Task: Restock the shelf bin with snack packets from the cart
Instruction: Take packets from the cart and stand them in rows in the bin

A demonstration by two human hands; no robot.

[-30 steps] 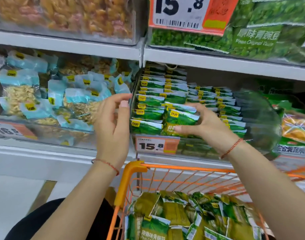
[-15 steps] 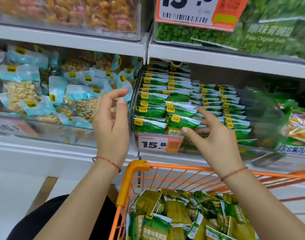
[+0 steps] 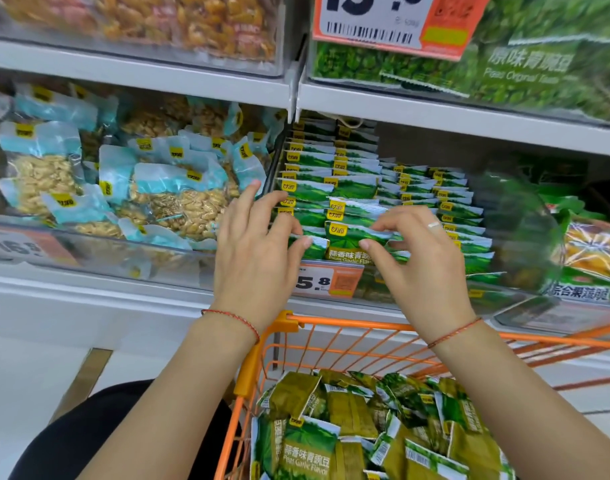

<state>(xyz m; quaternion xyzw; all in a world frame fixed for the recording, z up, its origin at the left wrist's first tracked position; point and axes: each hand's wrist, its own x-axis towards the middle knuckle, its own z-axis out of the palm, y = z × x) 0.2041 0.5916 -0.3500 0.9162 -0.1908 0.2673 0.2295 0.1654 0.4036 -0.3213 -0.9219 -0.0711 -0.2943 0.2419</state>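
Rows of green pea snack packets stand in the clear shelf bin in front of me. My left hand has its fingers curled over the front-left packets, with the thumb against their face. My right hand pinches the right edge of the front packet between thumb and fingers. Below my wrists, the orange cart holds a loose heap of the same green packets.
A price tag hangs on the bin's front. To the left is a bin of blue peanut packets, to the right a bin of mixed snack bags. More bins sit on the shelf above.
My left hand moved right from the bin divider onto the front-left packets. My right hand shifted to the front packet, and its fingers curled round the packet's edge.
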